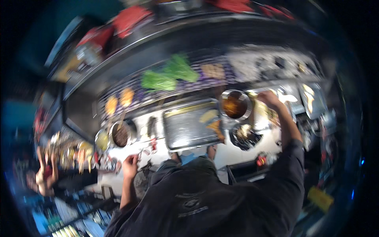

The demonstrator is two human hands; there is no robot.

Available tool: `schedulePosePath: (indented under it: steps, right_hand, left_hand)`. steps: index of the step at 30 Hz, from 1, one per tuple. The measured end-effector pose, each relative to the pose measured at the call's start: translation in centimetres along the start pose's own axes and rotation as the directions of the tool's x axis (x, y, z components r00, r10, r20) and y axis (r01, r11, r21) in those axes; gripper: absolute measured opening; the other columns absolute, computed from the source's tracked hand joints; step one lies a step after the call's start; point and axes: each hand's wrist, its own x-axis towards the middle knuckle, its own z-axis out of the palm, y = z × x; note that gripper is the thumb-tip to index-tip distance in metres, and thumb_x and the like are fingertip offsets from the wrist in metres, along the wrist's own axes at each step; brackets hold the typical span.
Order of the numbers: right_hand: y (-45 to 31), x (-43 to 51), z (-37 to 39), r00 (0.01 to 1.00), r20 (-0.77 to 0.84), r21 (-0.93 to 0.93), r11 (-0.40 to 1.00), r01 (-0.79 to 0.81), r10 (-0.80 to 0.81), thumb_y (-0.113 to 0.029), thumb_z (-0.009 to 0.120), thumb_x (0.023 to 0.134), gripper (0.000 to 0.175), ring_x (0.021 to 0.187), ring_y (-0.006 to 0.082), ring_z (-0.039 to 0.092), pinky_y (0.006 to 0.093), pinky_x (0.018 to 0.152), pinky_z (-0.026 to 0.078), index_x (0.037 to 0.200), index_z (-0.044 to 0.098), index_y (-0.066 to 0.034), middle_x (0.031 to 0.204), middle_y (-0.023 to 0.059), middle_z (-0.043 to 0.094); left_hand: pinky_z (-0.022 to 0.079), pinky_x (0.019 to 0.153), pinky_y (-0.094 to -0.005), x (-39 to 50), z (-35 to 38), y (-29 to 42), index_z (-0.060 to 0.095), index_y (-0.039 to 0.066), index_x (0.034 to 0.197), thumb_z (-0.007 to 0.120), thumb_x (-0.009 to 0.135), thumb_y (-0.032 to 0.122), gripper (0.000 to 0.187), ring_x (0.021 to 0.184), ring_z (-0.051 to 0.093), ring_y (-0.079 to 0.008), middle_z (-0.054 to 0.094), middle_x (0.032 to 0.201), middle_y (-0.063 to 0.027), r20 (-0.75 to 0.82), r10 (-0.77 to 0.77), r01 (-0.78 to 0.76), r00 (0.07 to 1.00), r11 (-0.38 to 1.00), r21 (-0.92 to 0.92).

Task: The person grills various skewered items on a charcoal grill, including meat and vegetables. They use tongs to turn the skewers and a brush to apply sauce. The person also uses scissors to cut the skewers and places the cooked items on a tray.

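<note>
My right hand (269,99) reaches over the metal trays at the right, just beside a round metal pot (236,105) of reddish-brown liquid; blur hides whether it grips anything. Lower left, my left hand (130,164) hangs near the counter edge with its fingers bent, and what lies between them is unclear. A rectangular metal tray (189,127) stands in front of me, with pale and orange-brown flat pieces at its right end. Below the pot sits a dark bowl (246,137) with pale and dark contents. Left of the tray is a metal pot of dark brown food (120,136) with a stick in it.
Behind the tray, a grill (189,86) bears green leaves (168,75), light-brown pieces (213,71) and orange items on sticks (126,97). A container of yellowish food (102,140) stands at left. Another person (46,177) is at far left. Red cloth-like items (130,19) lie beyond the grill.
</note>
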Motion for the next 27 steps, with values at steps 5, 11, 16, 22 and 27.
schedulePosePath:
  steps: [5, 11, 16, 22, 27]
  right_hand:
    - [-6.6, -6.2, -5.3, 0.964, -0.211, -0.025, 0.985, -0.169, 0.16, -0.017, 0.061, 0.093, 0.026, 0.097, 0.0271, 0.068, 0.0374, 0.084, 0.051, 0.109, 0.067, 0.0024, 0.103, 0.0177, 0.071]
    - [-32.5, -7.7, -9.7, 0.944, -0.319, 0.613, 0.778, 0.14, 0.081, 0.007, 0.062, 0.084, 0.021, 0.103, 0.0212, 0.066, 0.03, 0.087, 0.052, 0.103, 0.07, -0.0003, 0.109, 0.0118, 0.069]
    - [-61.0, 10.4, 2.4, 0.743, -0.177, 0.298, 0.685, 0.665, -0.645, -0.022, 0.071, 0.089, 0.022, 0.085, 0.0281, 0.062, 0.0384, 0.073, 0.05, 0.107, 0.069, -0.0101, 0.091, 0.0094, 0.063]
    - [-73.9, 23.9, 10.6, 0.617, 0.229, 0.081, 0.646, 0.759, -0.753, -0.01, 0.073, 0.08, 0.021, 0.091, 0.0299, 0.065, 0.0399, 0.08, 0.052, 0.101, 0.069, -0.0109, 0.092, 0.0106, 0.066]
    - [-77.0, 26.2, 10.4, 0.566, 0.376, 0.217, 0.664, 0.716, -0.733, -0.005, 0.073, 0.079, 0.024, 0.091, 0.0295, 0.067, 0.0381, 0.081, 0.052, 0.102, 0.069, -0.0096, 0.096, 0.0128, 0.069]
  left_hand:
    - [0.049, 0.066, -0.0284, 6.1, -5.4, -1.4, 0.065, 0.001, 0.104, 0.061, 0.099, 0.022, 0.022, 0.068, 0.058, -0.0112, 0.065, 0.078, -0.0015, -0.25, 0.095, -0.135, 0.964, 0.979, -0.151]
    - [0.052, 0.085, -0.0446, 15.8, -13.3, -3.1, 0.067, 0.005, 0.106, 0.07, 0.086, 0.02, 0.025, 0.094, 0.065, -0.0385, 0.068, 0.101, -0.0192, -0.428, 0.372, -0.164, 0.824, 0.879, 0.448]
    - [0.055, 0.076, -0.0416, 20.4, -12.8, -4.4, 0.07, 0.012, 0.107, 0.065, 0.091, 0.024, 0.021, 0.082, 0.071, -0.0317, 0.072, 0.086, -0.0148, -0.122, 0.193, -0.169, 0.974, 0.969, 0.183]
    - [0.055, 0.075, -0.0422, 21.6, -13.0, -5.7, 0.074, 0.012, 0.101, 0.06, 0.092, 0.019, 0.018, 0.082, 0.07, -0.0336, 0.071, 0.083, -0.0157, -0.117, 0.304, -0.301, 0.946, 0.953, 0.042]
    - [0.054, 0.073, -0.0471, 21.8, -14.2, -5.5, 0.074, 0.01, 0.098, 0.06, 0.091, 0.019, 0.018, 0.08, 0.068, -0.0389, 0.07, 0.088, -0.0183, -0.131, 0.385, -0.384, 0.914, 0.923, 0.032]
